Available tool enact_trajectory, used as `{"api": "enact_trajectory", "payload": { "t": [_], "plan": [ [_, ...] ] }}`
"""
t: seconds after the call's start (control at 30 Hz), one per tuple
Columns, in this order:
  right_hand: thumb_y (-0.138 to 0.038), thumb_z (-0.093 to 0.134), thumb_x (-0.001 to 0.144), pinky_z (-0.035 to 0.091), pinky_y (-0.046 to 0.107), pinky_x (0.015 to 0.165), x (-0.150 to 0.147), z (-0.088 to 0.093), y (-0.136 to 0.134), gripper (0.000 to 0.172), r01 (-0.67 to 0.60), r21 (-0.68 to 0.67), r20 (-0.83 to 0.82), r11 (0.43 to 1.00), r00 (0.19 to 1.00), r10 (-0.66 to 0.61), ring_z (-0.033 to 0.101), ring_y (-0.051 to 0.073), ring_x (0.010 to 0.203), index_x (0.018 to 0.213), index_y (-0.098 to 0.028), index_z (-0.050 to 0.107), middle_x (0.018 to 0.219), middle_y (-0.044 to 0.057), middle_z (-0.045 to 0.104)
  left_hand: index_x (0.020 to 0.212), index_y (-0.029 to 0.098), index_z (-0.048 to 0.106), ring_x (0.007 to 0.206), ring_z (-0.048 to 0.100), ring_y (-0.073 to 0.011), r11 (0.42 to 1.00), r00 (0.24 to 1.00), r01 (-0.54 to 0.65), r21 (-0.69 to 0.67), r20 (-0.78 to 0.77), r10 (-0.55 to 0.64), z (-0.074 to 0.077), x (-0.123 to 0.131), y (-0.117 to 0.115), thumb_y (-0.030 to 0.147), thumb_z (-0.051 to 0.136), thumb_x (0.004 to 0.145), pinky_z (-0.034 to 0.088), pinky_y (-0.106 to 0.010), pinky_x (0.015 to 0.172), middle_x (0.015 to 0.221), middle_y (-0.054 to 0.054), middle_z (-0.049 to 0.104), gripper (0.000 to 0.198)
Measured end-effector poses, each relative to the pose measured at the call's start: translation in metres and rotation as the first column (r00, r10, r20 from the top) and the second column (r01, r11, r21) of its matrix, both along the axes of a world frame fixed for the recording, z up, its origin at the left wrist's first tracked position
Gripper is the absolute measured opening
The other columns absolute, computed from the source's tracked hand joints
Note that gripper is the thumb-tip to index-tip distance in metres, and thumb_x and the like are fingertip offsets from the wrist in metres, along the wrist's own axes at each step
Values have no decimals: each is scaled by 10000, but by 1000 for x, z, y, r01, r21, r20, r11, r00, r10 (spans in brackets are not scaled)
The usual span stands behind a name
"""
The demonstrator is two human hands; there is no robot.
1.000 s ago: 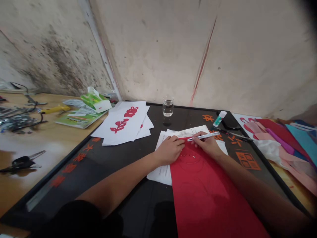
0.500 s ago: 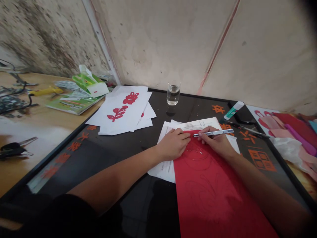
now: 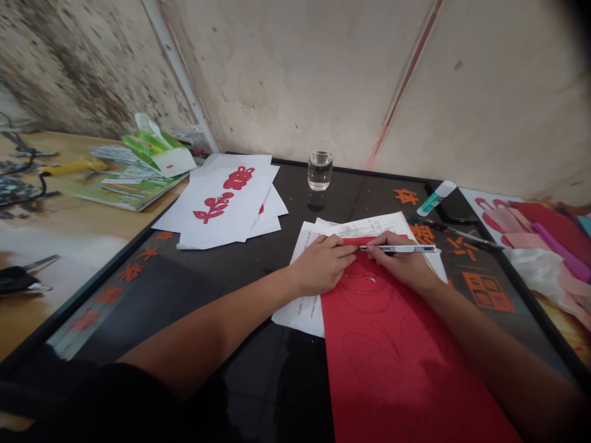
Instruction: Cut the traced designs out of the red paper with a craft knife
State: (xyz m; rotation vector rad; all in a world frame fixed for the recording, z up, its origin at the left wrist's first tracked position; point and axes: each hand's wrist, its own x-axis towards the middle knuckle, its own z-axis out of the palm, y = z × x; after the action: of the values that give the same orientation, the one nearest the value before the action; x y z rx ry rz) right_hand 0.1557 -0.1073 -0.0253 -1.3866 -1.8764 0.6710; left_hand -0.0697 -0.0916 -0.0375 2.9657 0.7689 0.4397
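Red paper (image 3: 397, 369) lies on a black tabletop (image 3: 281, 203), running from the near edge up to the middle of the table, with faint pencilled curves and a circle on it. Its far end sits on loose printed papers (image 3: 302, 314), which stick out to the left and beyond it.

The left hand (image 3: 323, 266) lies flat and open, its fingertips on the far end of the red paper and the heel of the hand over the printed papers. The right hand (image 3: 401, 258) is closed on a slim silver pen (image 3: 397, 248), pinching it between thumb and fingers. The pen lies almost level, its tip pointing left towards the left hand's fingertips (image 3: 353, 248). Whether the tip touches the paper is hard to tell from this angle.

Beyond the hands stand a glass of water (image 3: 320, 172) and a glue stick (image 3: 436, 198), which leans on a black phone (image 3: 450, 208). A thin metal tool (image 3: 466, 237) lies to the right of the papers. Further left, white sheets (image 3: 231, 209) bearing red paper cut-outs overlap in a loose pile. Coloured paper (image 3: 554, 227) and a crumpled white plastic bag (image 3: 530, 271) lie at the right edge. On a wooden table (image 3: 60, 215) to the left are a green tissue box (image 3: 159, 154), a booklet (image 3: 124, 194) and black-handled scissors (image 3: 18, 282). Orange characters (image 3: 406, 195) mark the black tabletop.
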Motion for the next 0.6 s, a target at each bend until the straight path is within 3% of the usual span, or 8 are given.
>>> {"api": "enact_trajectory", "payload": {
  "t": [0.6],
  "plan": [
    [-290, 626, 874, 431, 268, 563, 3, 0, -1, 122, -55, 101, 32, 993, 998, 52, 555, 143, 620, 795, -201, 653, 710, 18, 661, 1282, 160, 609, 1125, 481, -266, 1000, 1000, -13, -25, -4, 13, 3, -1, 0, 182, 440, 930, 392, -426, 938, 1397, -35, 566, 391]
  ]
}}
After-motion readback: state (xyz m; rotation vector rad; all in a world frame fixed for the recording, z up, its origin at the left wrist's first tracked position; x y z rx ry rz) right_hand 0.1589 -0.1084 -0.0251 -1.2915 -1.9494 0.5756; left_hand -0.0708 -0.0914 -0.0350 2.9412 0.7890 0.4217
